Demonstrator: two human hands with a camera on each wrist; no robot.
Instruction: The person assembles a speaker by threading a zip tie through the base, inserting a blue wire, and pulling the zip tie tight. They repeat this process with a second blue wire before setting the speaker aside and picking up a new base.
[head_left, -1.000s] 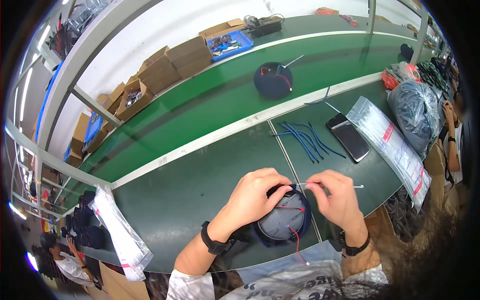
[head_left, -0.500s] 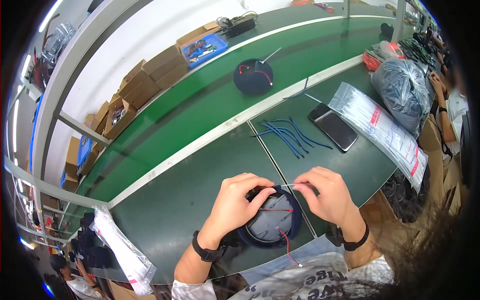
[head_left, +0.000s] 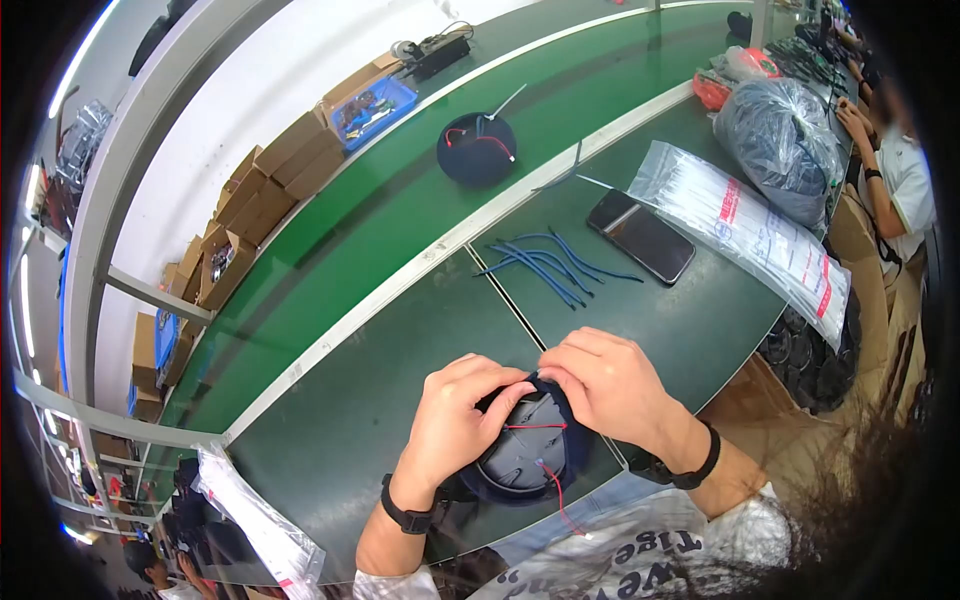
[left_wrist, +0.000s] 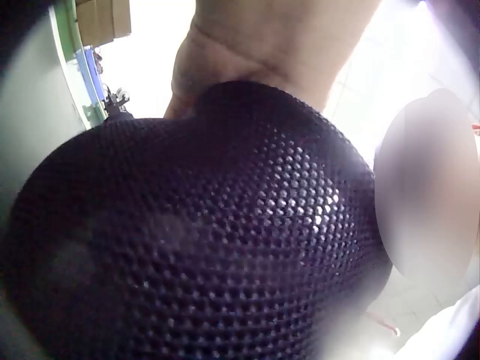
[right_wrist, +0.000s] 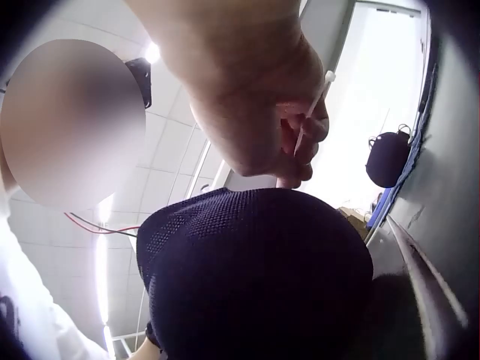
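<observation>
A round housing (head_left: pixel 525 462), with a grey plastic inside and a dark blue mesh cover (left_wrist: pixel 217 240), is held at the table's near edge. My left hand (head_left: pixel 462 415) grips its far rim, thumb inside and fingers over the fabric. Right beside that thumb, my right hand (head_left: pixel 612 385) has its thumb and fingertips at the same rim. A thin white cable tie (right_wrist: pixel 301 135) is pinched in the right fingers, its small head sticking up past them in the right wrist view. Red wire (head_left: pixel 557 490) ending in a white connector hangs from the housing.
Dark blue strips (head_left: pixel 545 262) lie beyond the hands, with a phone (head_left: pixel 645 238) and a bag of white cable ties (head_left: pixel 740 225) to their right. Another round housing (head_left: pixel 475 150) sits on the green belt (head_left: pixel 400 215). A second bag (head_left: pixel 255 515) lies at left.
My right hand has come left, up against the left thumb at the rim. The white tie stretched between the hands earlier and is now mostly hidden in the head view, which has shifted.
</observation>
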